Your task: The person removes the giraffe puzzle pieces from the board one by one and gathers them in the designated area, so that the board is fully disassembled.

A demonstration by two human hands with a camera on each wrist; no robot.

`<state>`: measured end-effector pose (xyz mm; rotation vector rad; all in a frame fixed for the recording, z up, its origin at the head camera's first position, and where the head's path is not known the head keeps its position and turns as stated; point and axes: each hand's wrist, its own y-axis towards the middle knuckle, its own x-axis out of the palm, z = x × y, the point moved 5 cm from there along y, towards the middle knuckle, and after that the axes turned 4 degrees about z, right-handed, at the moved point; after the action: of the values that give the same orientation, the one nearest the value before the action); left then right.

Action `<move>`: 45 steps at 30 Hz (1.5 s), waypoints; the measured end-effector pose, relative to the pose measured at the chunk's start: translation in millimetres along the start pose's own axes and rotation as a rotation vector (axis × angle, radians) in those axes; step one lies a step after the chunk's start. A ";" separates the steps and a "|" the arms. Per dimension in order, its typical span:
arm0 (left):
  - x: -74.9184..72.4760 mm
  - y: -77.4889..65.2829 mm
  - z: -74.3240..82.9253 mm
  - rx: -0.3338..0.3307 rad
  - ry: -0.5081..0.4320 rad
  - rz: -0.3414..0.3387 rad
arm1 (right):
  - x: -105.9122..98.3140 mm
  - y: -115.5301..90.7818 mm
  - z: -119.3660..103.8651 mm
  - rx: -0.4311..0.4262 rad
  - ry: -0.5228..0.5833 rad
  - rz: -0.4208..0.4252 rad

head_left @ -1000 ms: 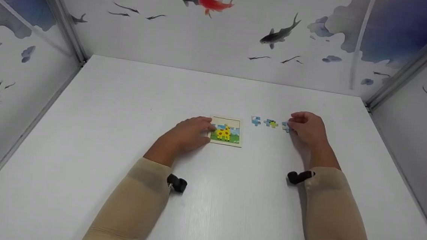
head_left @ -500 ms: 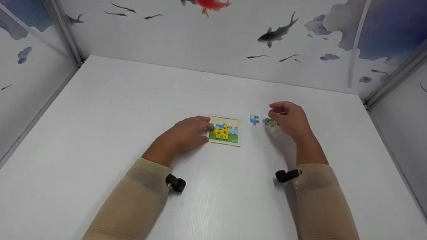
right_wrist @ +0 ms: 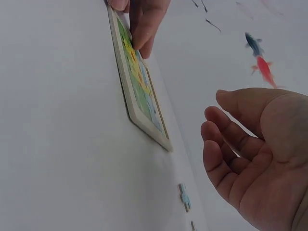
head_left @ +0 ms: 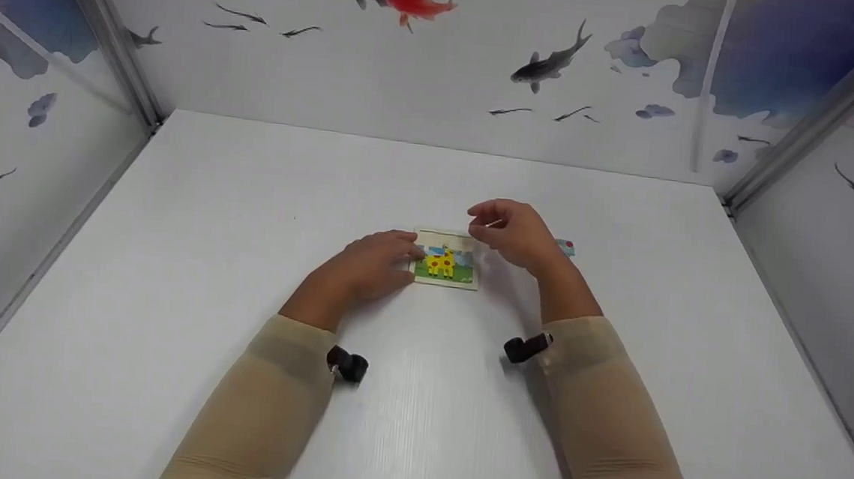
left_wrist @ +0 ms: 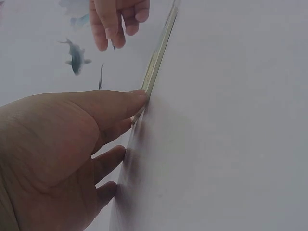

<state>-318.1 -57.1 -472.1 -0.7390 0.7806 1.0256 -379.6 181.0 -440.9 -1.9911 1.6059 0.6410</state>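
Note:
A small giraffe jigsaw puzzle (head_left: 440, 263) lies in its pale wooden tray (head_left: 448, 285), with a bare wooden strip along the top of the picture. My left hand (head_left: 376, 266) holds the tray at its left side. Its thumb is at the near corner, and a fingertip rests on the picture in the right wrist view. Over the tray's upper right corner hovers my right hand (head_left: 510, 234), its fingers loosely curled. Nothing shows between its thumb and fingers in the right wrist view (right_wrist: 260, 154). A blue puzzle piece (right_wrist: 184, 197) lies on the table near the tray's corner.
Behind my right hand, another puzzle piece (head_left: 565, 247) with a red dot shows on the white table (head_left: 414, 419). The edge of a further piece (right_wrist: 193, 226) appears low in the right wrist view. Fish-patterned walls (head_left: 438, 82) border the table.
My right hand has moved left from the rightmost puzzle piece, past the other pieces, to the tray's upper right corner. My left hand stays on the tray.

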 end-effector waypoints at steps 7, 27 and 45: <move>-0.9 3.0 -4.4 0.014 -0.031 -0.006 | 22.3 2.3 -19.9 -0.019 0.006 -0.049; -2.0 4.7 -1.2 0.057 -0.012 0.024 | 55.9 3.7 -15.8 0.015 -0.073 -0.156; -3.0 5.6 -2.0 0.095 -0.021 0.031 | 67.9 2.4 -18.6 -0.067 -0.182 -0.227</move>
<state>-324.6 -58.1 -471.5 -0.6354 0.8194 1.0158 -367.9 118.0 -470.3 -2.0593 1.2456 0.7708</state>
